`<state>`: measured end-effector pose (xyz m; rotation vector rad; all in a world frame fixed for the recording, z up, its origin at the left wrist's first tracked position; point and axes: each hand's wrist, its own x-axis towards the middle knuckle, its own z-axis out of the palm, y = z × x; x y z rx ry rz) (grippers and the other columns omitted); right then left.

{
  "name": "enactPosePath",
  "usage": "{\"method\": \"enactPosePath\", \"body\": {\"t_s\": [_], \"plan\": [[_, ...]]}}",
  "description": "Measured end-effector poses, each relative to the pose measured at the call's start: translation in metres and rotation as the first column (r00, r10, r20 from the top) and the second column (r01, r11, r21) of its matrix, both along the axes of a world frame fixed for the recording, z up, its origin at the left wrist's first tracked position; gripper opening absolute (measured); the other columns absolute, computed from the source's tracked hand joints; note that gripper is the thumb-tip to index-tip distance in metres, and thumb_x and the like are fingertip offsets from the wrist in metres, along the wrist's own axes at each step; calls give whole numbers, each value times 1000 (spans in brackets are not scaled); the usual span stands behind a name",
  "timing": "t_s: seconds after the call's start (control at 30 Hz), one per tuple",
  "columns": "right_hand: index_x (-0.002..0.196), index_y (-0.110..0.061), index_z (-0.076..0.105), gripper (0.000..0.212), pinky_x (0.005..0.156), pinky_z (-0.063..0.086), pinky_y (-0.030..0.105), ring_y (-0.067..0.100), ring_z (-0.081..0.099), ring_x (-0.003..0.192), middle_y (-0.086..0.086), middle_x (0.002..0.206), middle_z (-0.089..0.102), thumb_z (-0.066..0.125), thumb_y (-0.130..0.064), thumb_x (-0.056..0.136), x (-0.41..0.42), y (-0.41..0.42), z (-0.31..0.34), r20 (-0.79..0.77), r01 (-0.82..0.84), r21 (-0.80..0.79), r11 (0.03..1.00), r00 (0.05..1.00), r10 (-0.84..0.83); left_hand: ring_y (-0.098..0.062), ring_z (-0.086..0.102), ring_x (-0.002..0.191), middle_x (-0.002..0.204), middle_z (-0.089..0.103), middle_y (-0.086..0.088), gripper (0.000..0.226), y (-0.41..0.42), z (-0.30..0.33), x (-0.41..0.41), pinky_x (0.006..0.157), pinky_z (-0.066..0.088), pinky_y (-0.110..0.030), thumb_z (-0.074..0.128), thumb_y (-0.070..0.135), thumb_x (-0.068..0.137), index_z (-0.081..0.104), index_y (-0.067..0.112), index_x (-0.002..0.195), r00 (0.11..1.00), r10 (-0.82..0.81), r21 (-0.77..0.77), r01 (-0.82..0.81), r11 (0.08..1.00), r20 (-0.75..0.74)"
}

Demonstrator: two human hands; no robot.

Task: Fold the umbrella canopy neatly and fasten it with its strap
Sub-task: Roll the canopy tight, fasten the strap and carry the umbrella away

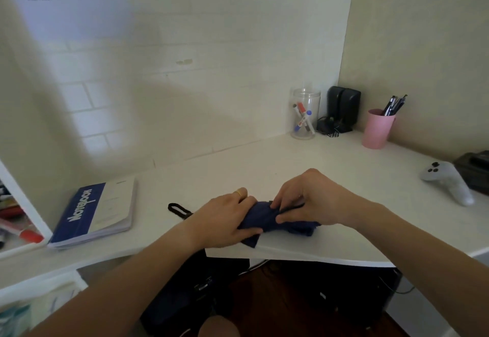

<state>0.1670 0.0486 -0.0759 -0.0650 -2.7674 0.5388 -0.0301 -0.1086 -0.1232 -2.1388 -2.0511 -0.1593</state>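
Both hands, left hand (227,217) and right hand (315,201), pinch navy umbrella canopy (267,219) near worktop (344,178) edge; fabric likely soft, slippery; grip around the bundle.

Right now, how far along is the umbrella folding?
Mostly gathered: the navy canopy is bunched into a compact roll on the desk. In hand: the left hand steadies it while the right hand pinches its folds. Left: no fastened strap is visible.

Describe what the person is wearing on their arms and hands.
Both forearms are bare, with no sleeves, watch or bracelet in view. The left hand wears a plain gold-coloured ring on one finger. The right hand shows no ring or other jewellery. No gloves on either hand.
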Motion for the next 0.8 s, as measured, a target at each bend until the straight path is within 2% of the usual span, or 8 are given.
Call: {"method": "enactPosePath", "body": {"t_s": [0.13, 0.2, 0.27, 0.37, 0.5, 0.6, 0.67, 0.8], "plan": [[89, -16, 84, 11, 81, 44, 13, -5, 60, 93, -5, 114, 76, 76, -23, 86, -4, 3, 15, 156, -91, 196, 976, 986, 61, -24, 60, 81, 110, 53, -8, 44, 6, -9, 5, 58, 55, -38, 63, 43, 89, 53, 14, 121, 978, 122, 186, -89, 979, -172], [93, -20, 83, 11, 83, 46, 22, 9, 63, 97, -4, 115, 71, 74, -24, 86, -2, 2, 9, 150, -55, 312, 948, 989, 8, -28, 60, 82, 112, 54, -13, 48, 12, -15, 9, 59, 54, -38, 69, 33, 84, 52, 12, 125, 957, 203, 223, -155, 962, -207], [86, -23, 81, 8, 73, 53, 34, 20, 63, 88, -3, 99, 68, 74, -27, 83, 3, -3, -3, 5, 20, 385, 923, 1000, -24, -31, 59, 86, 114, 56, -17, 59, 15, -23, 9, 65, 53, -39, 68, 31, 84, 49, 11, 136, 952, 225, 247, -172, 954, -206], [79, -25, 78, 12, 56, 54, 33, 19, 66, 71, -5, 81, 70, 69, -29, 84, 10, -10, -24, -179, 74, 392, 917, 984, -3, -30, 57, 96, 115, 59, -14, 72, 12, -27, 8, 78, 50, -39, 56, 46, 89, 36, 15, 151, 973, 182, 244, -143, 959, -145], [80, -23, 80, 24, 55, 54, 31, 14, 68, 68, -7, 76, 73, 60, -32, 91, 15, -21, -33, -258, 84, 405, 910, 966, 26, -30, 54, 101, 120, 57, -13, 78, 8, -27, 13, 84, 49, -41, 40, 58, 93, 24, 15, 157, 983, 120, 182, -94, 979, -136], [80, -23, 81, 6, 59, 48, 21, 10, 68, 66, -8, 74, 74, 76, -21, 83, 18, -28, -29, -249, 69, 440, 895, 967, 48, -32, 54, 102, 129, 52, -17, 73, 9, -27, 18, 78, 54, -44, 42, 48, 97, 18, 15, 158, 970, 184, 138, -163, 977, -160], [83, -22, 81, 12, 60, 49, 21, 11, 68, 66, -6, 76, 74, 84, -13, 75, 19, -31, -25, -210, 65, 452, 890, 977, 36, -34, 55, 99, 132, 49, -20, 69, 11, -26, 22, 68, 53, -42, 48, 33, 97, 19, 14, 157, 954, 228, 142, -203, 969, -192], [90, -20, 78, 22, 58, 53, 33, 16, 64, 65, -2, 76, 69, 58, -27, 94, 15, -24, -12, -218, 89, 362, 928, 976, -9, -33, 57, 85, 118, 57, -20, 59, 9, -25, 24, 59, 48, -41, 50, 16, 94, 34, 11, 150, 915, 166, 274, -64, 960, -367]]}}
